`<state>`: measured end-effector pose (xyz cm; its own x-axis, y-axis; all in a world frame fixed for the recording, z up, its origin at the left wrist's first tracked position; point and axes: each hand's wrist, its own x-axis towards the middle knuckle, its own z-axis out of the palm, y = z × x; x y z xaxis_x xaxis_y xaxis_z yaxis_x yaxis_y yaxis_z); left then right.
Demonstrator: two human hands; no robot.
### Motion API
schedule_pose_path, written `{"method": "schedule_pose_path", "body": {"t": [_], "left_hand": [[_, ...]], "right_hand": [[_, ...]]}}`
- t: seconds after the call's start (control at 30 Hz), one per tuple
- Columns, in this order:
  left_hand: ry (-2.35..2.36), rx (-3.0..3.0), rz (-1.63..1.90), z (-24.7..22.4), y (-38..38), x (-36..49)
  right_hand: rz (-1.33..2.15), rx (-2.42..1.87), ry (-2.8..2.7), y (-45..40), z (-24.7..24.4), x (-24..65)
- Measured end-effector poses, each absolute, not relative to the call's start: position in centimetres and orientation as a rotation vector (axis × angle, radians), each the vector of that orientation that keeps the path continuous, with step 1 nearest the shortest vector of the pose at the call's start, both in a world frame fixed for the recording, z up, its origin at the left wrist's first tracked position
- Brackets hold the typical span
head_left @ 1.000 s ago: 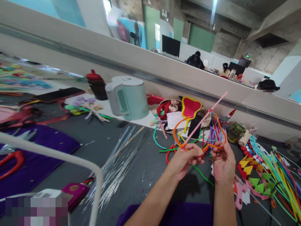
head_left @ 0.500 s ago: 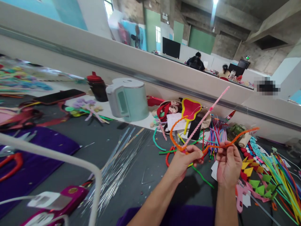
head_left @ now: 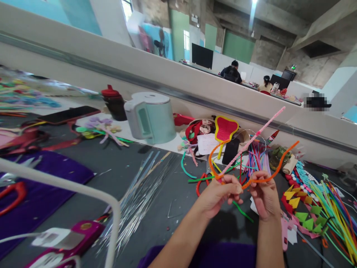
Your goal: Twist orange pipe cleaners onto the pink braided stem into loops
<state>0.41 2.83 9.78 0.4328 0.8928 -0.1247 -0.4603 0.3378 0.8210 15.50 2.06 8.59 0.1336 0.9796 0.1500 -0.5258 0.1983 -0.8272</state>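
Observation:
An orange pipe cleaner (head_left: 281, 163) runs through both hands above the dark table. My left hand (head_left: 223, 193) pinches it together with the lower end of a pink twisted stem (head_left: 245, 147), which slants up to the right. On the left side the orange piece bends up in an open curve. My right hand (head_left: 263, 193) is closed on the orange piece just beside the left one, and the free end rises to the right past its fingers. A red and yellow fan-shaped piece (head_left: 226, 129) lies behind the hands.
A pale green kettle (head_left: 158, 121) and a dark cup with red lid (head_left: 113, 104) stand along the partition. Silver wires (head_left: 139, 201) lie left of the hands. Coloured pipe cleaners (head_left: 334, 212) spread at the right. Red-handled scissors (head_left: 13, 197) rest on purple cloth.
My right hand has moved left, closer to my left hand, along the orange pipe cleaner. Its free end now bends up more steeply. The pink stem has tilted further right.

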Motion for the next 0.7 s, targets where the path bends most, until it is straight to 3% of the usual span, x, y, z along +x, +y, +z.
{"method": "schedule_pose_path", "body": {"t": [0.7], "left_hand": [[0.694,0.916,0.993,9.92,2.53,0.74]], "right_hand": [[1.366,-0.701,-0.964,1.92,8.58,14.66]]}}
